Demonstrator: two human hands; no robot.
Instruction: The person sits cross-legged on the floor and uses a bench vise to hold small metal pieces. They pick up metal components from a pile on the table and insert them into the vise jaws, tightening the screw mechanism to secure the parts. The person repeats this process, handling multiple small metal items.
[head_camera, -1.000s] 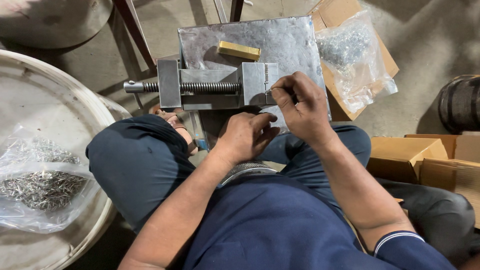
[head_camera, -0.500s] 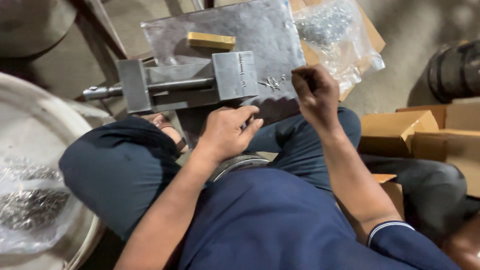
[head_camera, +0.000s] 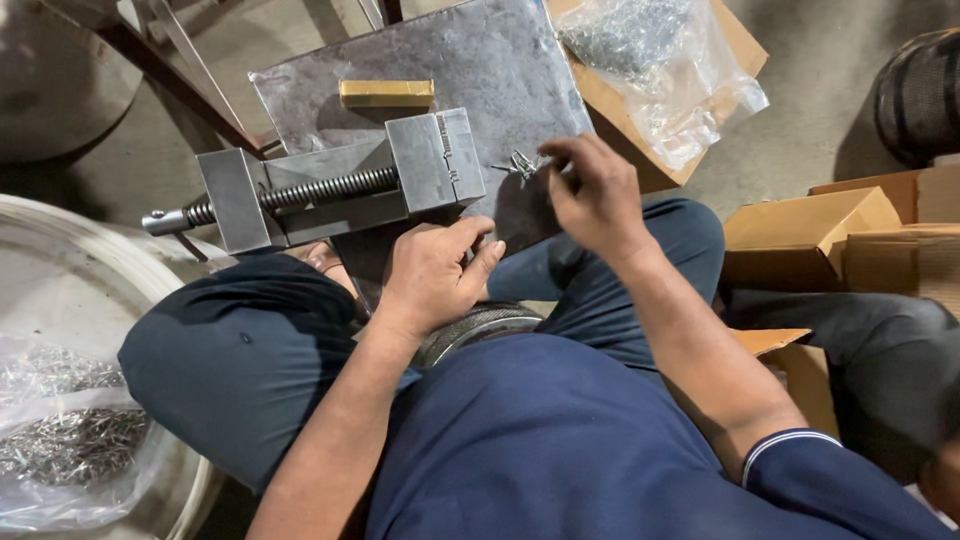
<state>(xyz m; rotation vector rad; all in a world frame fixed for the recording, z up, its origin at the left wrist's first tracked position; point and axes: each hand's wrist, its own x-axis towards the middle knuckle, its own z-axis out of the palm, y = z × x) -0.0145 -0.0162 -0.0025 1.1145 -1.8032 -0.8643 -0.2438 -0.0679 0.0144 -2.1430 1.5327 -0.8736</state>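
The person sits with a steel plate (head_camera: 500, 60) resting on the lap. A grey machine vise (head_camera: 340, 185) lies across the near edge of the plate, its screw handle projecting past the plate's left edge. The left hand (head_camera: 435, 275) rests just near of the vise's right block, fingers loosely curled and holding nothing visible. The right hand (head_camera: 595, 195) sits at the plate's right edge, fingers drawn narrow; its fingertips meet a small cluster of metal parts (head_camera: 520, 165) lying on the plate just right of the vise. Whether a part is pinched cannot be told. A brass bar (head_camera: 387, 92) lies far of the vise, with bare plate around it. Beyond the right edge sits a cardboard box (head_camera: 740, 50) holding a clear bag of parts (head_camera: 650, 50). Further boxes (head_camera: 810, 225) stand at right. At near left, a second bag of parts (head_camera: 65, 440) lies in a round tub (head_camera: 90, 260).
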